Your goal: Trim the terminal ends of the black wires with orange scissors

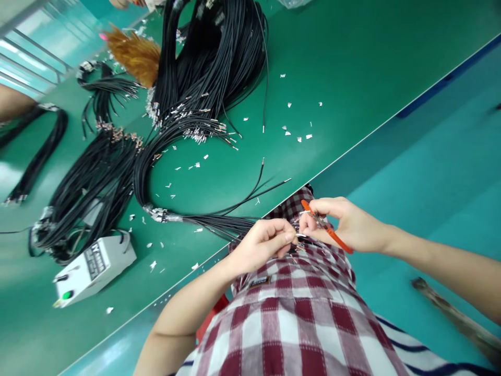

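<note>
Over my lap, just past the table edge, my left hand (272, 239) pinches the end of a black cable from a bundle (223, 222) that reaches in from the table. Beside it, my right hand (348, 224) is closed around an orange-handled hand tool (336, 240), its fingertips nearly meeting those of my left hand. A small white piece shows near the tool's upper end. Stripped wire ends hang around and below both hands. What exactly lies between the fingertips is too small to tell.
Large black cable bundles (219, 62) lie on the green table (352, 68), with another bundle (94, 177) to the left. A white box (96, 269) with a green button sits at lower left. Near the top are a brown fluffy object (135, 56) and white scraps. Another person's arm (13, 103) shows at left.
</note>
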The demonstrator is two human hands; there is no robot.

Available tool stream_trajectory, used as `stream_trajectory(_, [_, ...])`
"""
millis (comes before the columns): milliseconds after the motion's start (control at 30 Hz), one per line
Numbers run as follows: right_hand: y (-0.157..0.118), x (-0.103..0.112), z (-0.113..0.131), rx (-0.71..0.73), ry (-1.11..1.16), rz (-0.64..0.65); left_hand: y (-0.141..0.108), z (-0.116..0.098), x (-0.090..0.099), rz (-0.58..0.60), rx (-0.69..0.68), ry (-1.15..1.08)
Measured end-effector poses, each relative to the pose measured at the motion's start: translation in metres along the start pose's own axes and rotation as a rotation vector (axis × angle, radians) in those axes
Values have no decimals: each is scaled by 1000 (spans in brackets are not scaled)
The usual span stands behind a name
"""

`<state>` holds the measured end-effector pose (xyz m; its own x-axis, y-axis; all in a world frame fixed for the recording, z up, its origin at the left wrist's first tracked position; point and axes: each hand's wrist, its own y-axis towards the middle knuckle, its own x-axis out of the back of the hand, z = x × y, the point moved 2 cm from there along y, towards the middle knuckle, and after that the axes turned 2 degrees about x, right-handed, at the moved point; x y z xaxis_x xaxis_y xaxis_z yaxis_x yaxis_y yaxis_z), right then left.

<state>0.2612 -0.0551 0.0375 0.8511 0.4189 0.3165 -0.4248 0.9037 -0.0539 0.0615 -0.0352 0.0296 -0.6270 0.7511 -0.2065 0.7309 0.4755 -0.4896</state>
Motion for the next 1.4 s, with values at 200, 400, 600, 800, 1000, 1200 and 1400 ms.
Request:
stream_trajectory(200, [0,2,0,-54,138,-54,3,2,3,-46,19,-90])
stream_trajectory(400, [4,-4,-3,-84,194,-198,4,2,1,-114,-56,-54])
stream_trajectory(600, [9,-4,-2,-22,233,-270,-2,4,0,-407,-228,114])
stream_trajectory(800, [15,-13,10,-6,254,-297,4,3,0,-368,-260,181])
stream_trajectory(1000, [19,-20,8,52,311,-365,5,2,4,-377,-352,283])
stream_trajectory(1200, [15,-10,-4,-11,462,-506,6,-2,3,-553,-596,424])
stream_trajectory(1400, [20,-24,-16,-102,786,-480,9,-5,0,-550,-532,306])
